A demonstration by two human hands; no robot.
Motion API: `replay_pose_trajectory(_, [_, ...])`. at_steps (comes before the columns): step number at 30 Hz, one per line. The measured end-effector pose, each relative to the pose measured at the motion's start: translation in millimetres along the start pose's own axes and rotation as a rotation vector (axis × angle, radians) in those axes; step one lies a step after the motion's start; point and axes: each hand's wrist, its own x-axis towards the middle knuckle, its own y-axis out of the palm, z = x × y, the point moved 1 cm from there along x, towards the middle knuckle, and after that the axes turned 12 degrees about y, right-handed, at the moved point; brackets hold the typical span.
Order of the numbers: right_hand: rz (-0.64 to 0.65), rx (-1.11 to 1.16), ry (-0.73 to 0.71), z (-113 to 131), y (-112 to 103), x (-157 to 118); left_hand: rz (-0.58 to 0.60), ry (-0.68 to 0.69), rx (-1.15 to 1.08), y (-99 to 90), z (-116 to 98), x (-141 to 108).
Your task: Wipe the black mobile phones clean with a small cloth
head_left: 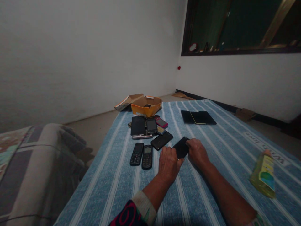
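Between my two hands is a black smartphone (pixel 181 148), tilted slightly on the striped cloth. My left hand (pixel 168 163) grips its near left edge, fingers curled and thumb along the bottom. At the upper right edge, my right hand (pixel 197 152) pinches it. Just left of it lies another dark smartphone (pixel 162 140). Two keypad phones, one black (pixel 136 154) and one with a small grey screen (pixel 147 157), lie side by side farther left. Behind them is a pile of several phones, including a pink one (pixel 161 122) and a large black one (pixel 138 125).
An open orange cardboard box (pixel 141 110) with a dark item inside stands at the far end. Black flat panels (pixel 198 117) lie at the back right. A bottle of yellow liquid (pixel 263 175) lies at right on the striped cloth (pixel 98 188). A covered piece of furniture (pixel 47 169) stands left.
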Motion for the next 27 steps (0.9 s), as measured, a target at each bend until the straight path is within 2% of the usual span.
replay_pose_trajectory(6, [0.080,-0.007,-0.128,24.0,1.5,-27.0,0.056,-0.025,0.011,-1.3,0.2,-1.4])
replay_pose_trajectory(9, [0.085,0.017,-0.126,17.2,1.9,-24.7,0.061,-0.021,0.022,-2.9,-0.4,-1.9])
replay_pose_trajectory(14, [0.004,0.045,-0.034,-3.3,1.1,-10.9,0.030,-0.006,0.039,-5.3,-1.5,-4.1])
replay_pose_trajectory(17, [0.001,0.063,-0.038,1.9,0.0,-13.8,0.003,0.031,0.031,-4.8,-1.1,-7.2])
replay_pose_trajectory(22, [0.076,0.066,-0.111,21.6,0.3,-25.5,-0.051,0.068,0.046,-2.1,1.2,-12.9])
replay_pose_trajectory(27, [0.065,0.096,-0.107,11.4,2.4,-17.7,-0.059,0.080,0.031,-2.6,0.5,-16.9])
